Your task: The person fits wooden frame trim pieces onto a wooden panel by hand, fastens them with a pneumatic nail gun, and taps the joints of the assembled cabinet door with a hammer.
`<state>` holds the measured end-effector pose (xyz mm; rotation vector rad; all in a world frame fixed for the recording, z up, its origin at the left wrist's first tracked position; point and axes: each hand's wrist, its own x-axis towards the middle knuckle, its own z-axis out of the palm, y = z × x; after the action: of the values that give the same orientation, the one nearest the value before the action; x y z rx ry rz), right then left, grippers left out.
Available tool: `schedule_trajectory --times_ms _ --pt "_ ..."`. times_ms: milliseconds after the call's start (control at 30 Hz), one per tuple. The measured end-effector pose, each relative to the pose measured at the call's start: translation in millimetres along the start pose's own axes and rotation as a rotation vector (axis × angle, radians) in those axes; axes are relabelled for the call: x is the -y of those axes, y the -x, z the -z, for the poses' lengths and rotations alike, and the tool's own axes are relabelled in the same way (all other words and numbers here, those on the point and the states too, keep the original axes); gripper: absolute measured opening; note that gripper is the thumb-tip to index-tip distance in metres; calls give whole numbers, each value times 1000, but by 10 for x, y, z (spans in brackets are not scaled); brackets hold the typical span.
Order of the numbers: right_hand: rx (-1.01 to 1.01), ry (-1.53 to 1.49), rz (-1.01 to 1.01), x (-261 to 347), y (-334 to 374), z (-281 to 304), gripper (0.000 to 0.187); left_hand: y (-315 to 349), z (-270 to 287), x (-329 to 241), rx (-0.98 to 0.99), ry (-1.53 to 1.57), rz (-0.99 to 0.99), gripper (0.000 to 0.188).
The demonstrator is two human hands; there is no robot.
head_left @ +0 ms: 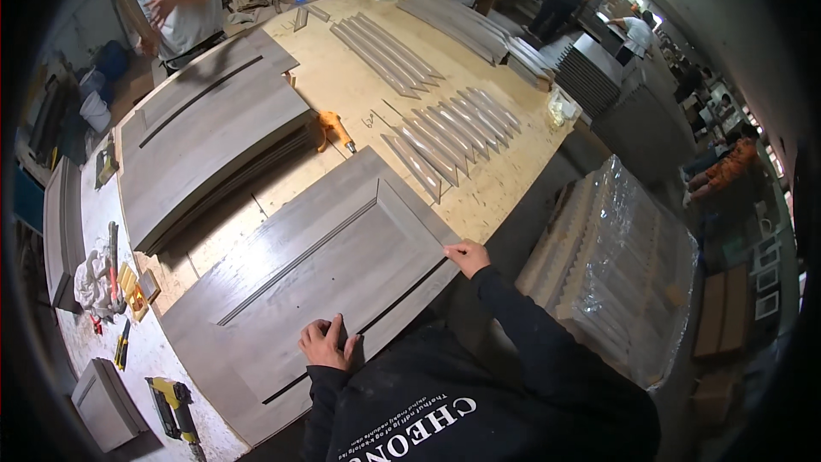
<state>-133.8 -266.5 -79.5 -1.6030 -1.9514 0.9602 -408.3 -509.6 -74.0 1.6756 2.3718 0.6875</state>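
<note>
A grey wooden panel with a raised centre lies flat in front of me on the pale worktable. Grooved trim runs along its far side, and a dark slot runs along its near side. My left hand rests on the panel beside that slot, thumb apart and the other fingers loosely bent. At the panel's right corner, by the end of the slot, my right hand has its fingertips pressed together. Whatever lies between those fingertips is too small to make out.
Stacked grey panels stand beyond, with an orange hand tool beside them. Mitred strips lie in rows. A yellow-black nail gun is at lower left. A film-wrapped stack stands right. A co-worker holds a board far left.
</note>
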Motion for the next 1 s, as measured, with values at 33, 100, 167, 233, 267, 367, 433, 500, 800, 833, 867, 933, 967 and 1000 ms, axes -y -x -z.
schedule_trajectory --times_ms 33,100,167,233,267,367,433,500,800,833,867,933,967,1000 --pt "3 30 7 -11 -16 3 22 -17 14 -20 11 6 1 52" --pt "1 55 -22 -15 -49 -9 24 -51 40 -61 20 -8 2 50" --pt "-12 60 -31 -19 -50 -16 25 -36 11 -72 9 -15 0 50" --pt "-28 64 -38 -10 -47 -31 26 -28 -10 -83 -3 -23 -3 49" --pt "-35 66 -40 -3 -50 -40 26 -28 -9 -95 -15 -28 0 48" --pt "-33 36 -55 -42 -44 -60 29 -65 44 -135 5 -8 27 48" --pt "-41 10 -64 -28 -49 -81 27 -102 61 -140 32 33 85 49" --pt "-47 -11 -72 -23 -28 -86 25 -95 31 -116 37 41 104 49" --pt "0 -83 138 -10 48 48 17 -104 36 -133 49 -2 63 50" --pt "13 -61 125 -27 36 50 16 -94 18 -118 46 -10 59 50" --pt "19 -51 116 -40 25 47 16 -86 4 -103 49 -11 57 50" --pt "19 -28 107 -61 17 49 16 -78 -6 -102 37 16 53 49" --pt "16 -22 106 -66 18 41 16 -77 -8 -107 42 16 50 49" --pt "14 -16 105 -59 17 35 16 -83 -1 -124 43 20 70 50"
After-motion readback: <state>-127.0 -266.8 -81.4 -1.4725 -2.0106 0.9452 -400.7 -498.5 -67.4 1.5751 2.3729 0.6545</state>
